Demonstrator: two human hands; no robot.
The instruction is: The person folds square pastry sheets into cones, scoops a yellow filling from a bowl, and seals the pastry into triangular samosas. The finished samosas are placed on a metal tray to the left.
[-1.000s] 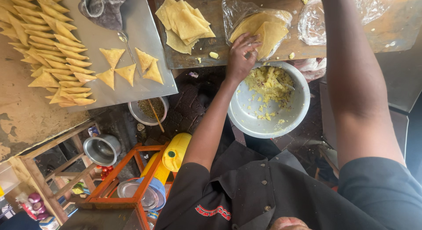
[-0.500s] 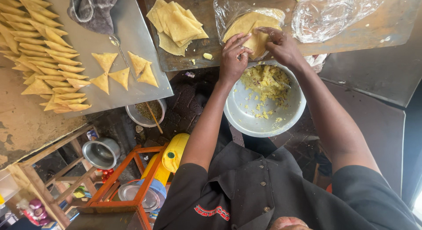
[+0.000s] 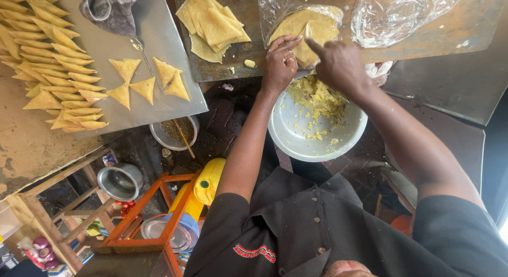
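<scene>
Left hand (image 3: 279, 62) and right hand (image 3: 338, 65) both pinching one pastry sheet (image 3: 309, 33), above filling bowl (image 3: 317, 123)

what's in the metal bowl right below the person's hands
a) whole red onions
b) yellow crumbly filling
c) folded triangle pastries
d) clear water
b: the round metal bowl under the left hand and right hand holds a heap of yellow crumbly filling; the folded triangle pastries lie apart on the metal sheet to the side.
</scene>
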